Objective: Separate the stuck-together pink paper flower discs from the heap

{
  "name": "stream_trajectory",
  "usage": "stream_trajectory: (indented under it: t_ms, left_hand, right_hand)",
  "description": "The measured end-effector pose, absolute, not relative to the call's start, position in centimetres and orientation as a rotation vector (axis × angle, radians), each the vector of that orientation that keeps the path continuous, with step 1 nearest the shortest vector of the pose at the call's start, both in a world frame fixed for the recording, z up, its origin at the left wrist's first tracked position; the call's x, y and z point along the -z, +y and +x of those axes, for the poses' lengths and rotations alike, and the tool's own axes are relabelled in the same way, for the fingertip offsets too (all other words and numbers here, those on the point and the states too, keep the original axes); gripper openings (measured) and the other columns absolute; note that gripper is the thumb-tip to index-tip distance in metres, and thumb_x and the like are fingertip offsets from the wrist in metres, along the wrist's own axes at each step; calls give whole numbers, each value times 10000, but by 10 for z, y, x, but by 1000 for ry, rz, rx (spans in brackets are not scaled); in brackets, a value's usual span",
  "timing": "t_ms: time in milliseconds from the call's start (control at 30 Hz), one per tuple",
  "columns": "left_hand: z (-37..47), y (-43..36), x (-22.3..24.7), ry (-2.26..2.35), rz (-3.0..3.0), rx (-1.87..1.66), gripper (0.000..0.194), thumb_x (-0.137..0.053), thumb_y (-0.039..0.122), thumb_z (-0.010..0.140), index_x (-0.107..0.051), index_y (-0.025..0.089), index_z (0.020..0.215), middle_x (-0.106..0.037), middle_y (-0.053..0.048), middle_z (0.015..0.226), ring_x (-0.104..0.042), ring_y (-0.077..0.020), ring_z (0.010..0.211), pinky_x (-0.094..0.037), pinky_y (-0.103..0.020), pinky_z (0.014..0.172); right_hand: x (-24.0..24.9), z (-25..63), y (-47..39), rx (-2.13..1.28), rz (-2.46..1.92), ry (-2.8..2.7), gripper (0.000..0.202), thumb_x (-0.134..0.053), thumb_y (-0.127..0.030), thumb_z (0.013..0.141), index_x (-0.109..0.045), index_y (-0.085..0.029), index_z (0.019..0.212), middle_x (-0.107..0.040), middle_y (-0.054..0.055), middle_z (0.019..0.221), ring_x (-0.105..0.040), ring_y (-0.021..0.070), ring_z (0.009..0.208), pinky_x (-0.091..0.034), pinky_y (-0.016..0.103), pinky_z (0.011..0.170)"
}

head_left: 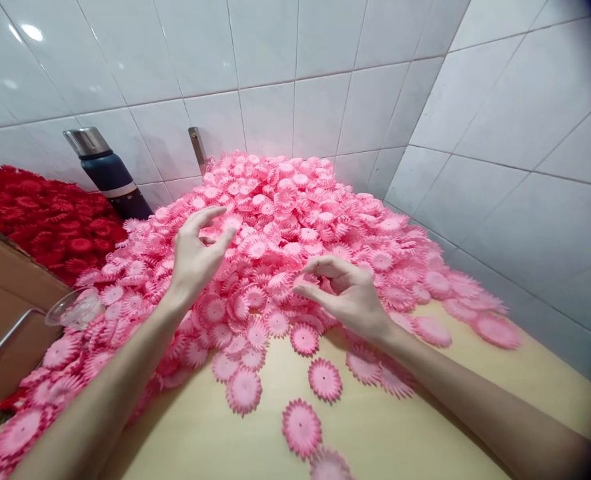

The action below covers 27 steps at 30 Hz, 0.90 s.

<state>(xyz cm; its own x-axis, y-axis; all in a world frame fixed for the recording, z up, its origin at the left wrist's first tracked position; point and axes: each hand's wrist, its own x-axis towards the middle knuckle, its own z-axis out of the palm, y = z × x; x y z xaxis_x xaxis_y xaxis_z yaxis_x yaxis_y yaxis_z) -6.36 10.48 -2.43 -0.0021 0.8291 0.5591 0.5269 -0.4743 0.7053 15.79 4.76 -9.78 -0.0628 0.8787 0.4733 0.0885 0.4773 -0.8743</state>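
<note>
My left hand [200, 250] hovers over the left side of a big heap of pink scalloped flower discs [285, 200], thumb and fingers curved and apart, nothing between them. Lower and to the right, my right hand [350, 293] is at the heap's front edge, its thumb and index finger also apart. A pink disc shows in the gap between them; whether they touch it I cannot tell. Several loose discs lie on the pale wooden tabletop [195, 433] in front, including a darker-edged disc [325, 380] and another disc [301, 428] nearer me.
A dark blue flask [113, 177] with a metal cap leans by the tiled wall [265, 120]. Red flower pieces [55, 220] are piled at the left, behind a cardboard box [10, 287]. A clear plastic container [75, 308] sits at the heap's left edge. A metal strip [197, 148] stands against the wall.
</note>
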Motion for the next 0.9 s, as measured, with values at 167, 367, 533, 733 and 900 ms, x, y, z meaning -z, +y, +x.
stream_trajectory:
  t_ms: [167, 367, 533, 733, 900]
  left_hand:
    - [-50, 93, 26, 1296, 2147, -1268, 199, -648, 293, 839, -707, 193, 1000, -695, -86, 1114, -632, -224, 1029, -510, -347, 791]
    - [-31, 76, 27, 918, 2214, -948, 152, -669, 314, 839, -696, 182, 912, -721, -51, 911, -645, -169, 810, -500, -293, 697]
    - [-24, 69, 35, 804, 2242, -806, 140, -697, 301, 821, -704, 197, 915, -718, -26, 901, -627, -150, 798, -481, -286, 730]
    - [-19, 65, 38, 867, 2205, -712, 113, -633, 273, 857, -703, 186, 875, -719, -22, 837, -612, -143, 712, -471, -275, 660]
    - [-16, 64, 36, 965, 2138, -812, 125, -597, 251, 880, -676, 171, 827, -697, -25, 807, -610, -145, 721, -474, -282, 680]
  right_hand:
    - [97, 158, 47, -809, -924, -1492, 225, -747, -286, 792, -558, -219, 895, -605, 0, 793, -605, 156, 731, -502, 315, 673]
    - [93, 158, 46, -881, -856, -1478, 216, -682, -284, 848, -488, -230, 927, -503, -46, 686, -503, 116, 594, -416, 260, 536]
    - [94, 157, 44, -919, -839, -1434, 235, -678, -330, 855, -463, -236, 881, -439, -89, 582, -388, 73, 439, -273, 210, 398]
    - [99, 159, 47, -951, -849, -1455, 303, -751, -392, 779, -505, -215, 783, -528, -55, 617, -546, 105, 528, -424, 232, 469]
    - [98, 159, 47, -968, -829, -1449, 284, -781, -347, 752, -540, -217, 827, -575, -40, 697, -586, 116, 604, -472, 251, 536]
